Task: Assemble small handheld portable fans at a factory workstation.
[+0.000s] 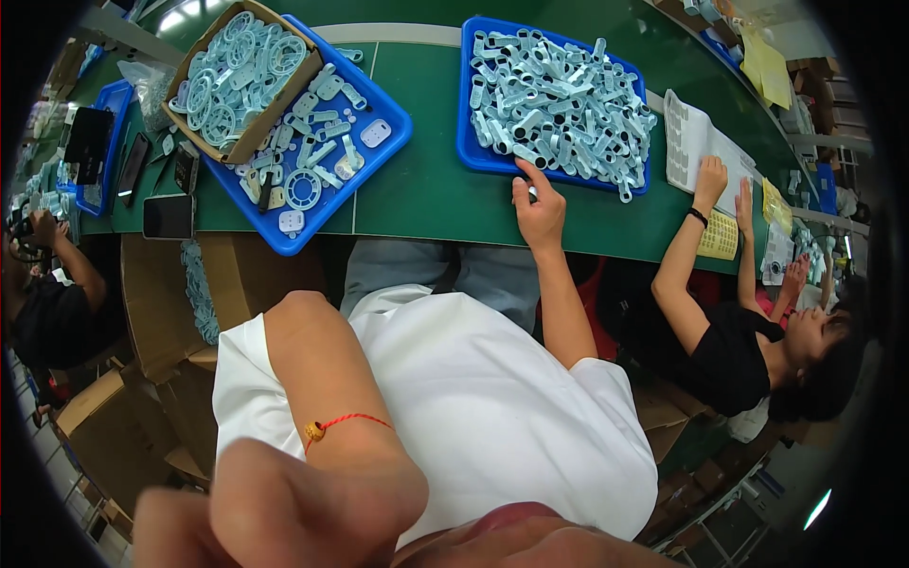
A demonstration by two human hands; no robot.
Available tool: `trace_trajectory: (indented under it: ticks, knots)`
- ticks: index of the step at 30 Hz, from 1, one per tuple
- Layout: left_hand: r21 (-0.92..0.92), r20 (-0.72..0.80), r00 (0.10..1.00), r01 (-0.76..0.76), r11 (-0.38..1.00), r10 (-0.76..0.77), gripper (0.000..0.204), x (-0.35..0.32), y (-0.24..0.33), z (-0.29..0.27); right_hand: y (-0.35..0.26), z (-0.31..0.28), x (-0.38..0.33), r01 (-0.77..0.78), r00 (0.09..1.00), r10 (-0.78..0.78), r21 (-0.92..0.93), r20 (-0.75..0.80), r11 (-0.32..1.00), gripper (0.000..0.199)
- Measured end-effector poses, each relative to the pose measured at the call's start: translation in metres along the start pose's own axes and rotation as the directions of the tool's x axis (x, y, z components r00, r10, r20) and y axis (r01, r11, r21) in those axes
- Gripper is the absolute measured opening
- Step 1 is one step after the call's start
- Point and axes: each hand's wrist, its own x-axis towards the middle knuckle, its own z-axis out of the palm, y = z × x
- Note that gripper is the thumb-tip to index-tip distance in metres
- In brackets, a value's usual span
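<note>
My right hand [540,210] reaches across the green table [426,180] to the near edge of a blue tray [466,142] heaped with pale blue plastic parts [559,99]. Its thumb and fingers pinch a small pale part at the tray's rim. My left hand [284,511] is raised close to the camera at the lower edge, large and blurred; its fingers look curled and I cannot see anything in it. A red string bracelet [346,422] with a gold bead circles that wrist. My white shirt [492,407] fills the middle.
A second blue tray [383,142] at the left holds loose pale parts and a cardboard box [251,142] of ring-shaped pieces. A dark phone [169,216] lies near it. A co-worker in black [729,350] at the right rests a hand [710,178] on paper sheets. Cardboard boxes [161,312] stand below the table.
</note>
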Motion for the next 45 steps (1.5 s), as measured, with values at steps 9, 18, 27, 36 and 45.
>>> trace_trajectory:
  ticks: [9,18,27,36,45]
  knots:
    - [0.401,0.071,0.814,-0.552,0.731,0.576,0.027,-0.015,-0.055,-0.048,0.002,-0.001,-0.005,-0.009,1.0,0.009,-0.003,0.015,1.0,0.026]
    - [0.905,-0.128,0.923,0.259,0.338,-0.363,0.017,-0.112,-0.165,-0.186,-0.005,-0.002,-0.003,-0.054,0.995,0.052,0.025,0.086,0.998,0.029]
    - [0.929,-0.044,0.77,0.265,0.257,-0.637,0.013,-0.125,-0.178,-0.211,-0.005,0.0,-0.003,-0.043,0.998,0.04,0.077,0.049,0.996,0.026]
    - [0.921,-0.062,0.838,0.258,0.293,-0.542,0.005,-0.125,-0.183,-0.207,0.001,-0.004,-0.007,0.025,0.997,-0.03,0.088,0.065,0.996,0.022]
    - [0.952,-0.039,0.764,0.224,0.207,-0.645,0.007,-0.118,-0.176,-0.202,-0.025,0.002,0.001,0.328,0.943,-0.326,-0.016,0.066,0.945,0.018]
